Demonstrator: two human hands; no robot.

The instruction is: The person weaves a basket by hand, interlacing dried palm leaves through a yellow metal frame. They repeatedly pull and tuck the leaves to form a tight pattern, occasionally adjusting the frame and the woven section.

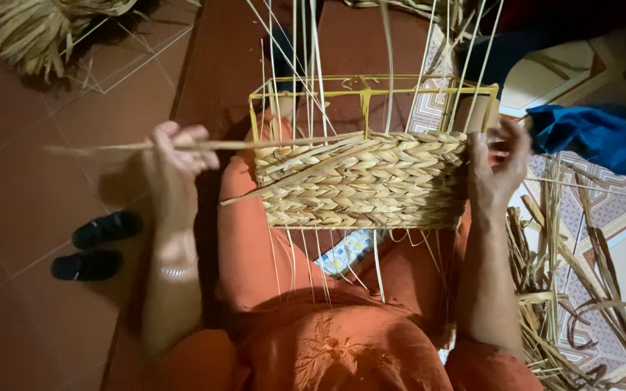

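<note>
Fingers (182,141) of the left hand (172,170) pinch the straw strand (255,145), lying crosswise, pulled leftward off the woven basket (364,181); right hand (494,170) grips its far edge.

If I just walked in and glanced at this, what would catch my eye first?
Most likely the half-woven straw basket on its yellow wire frame, resting on the lap in the middle. The left hand pulls a long strand out sideways, while the right hand steadies the basket's right edge. A pair of black shoes sits on the floor at left.
</note>
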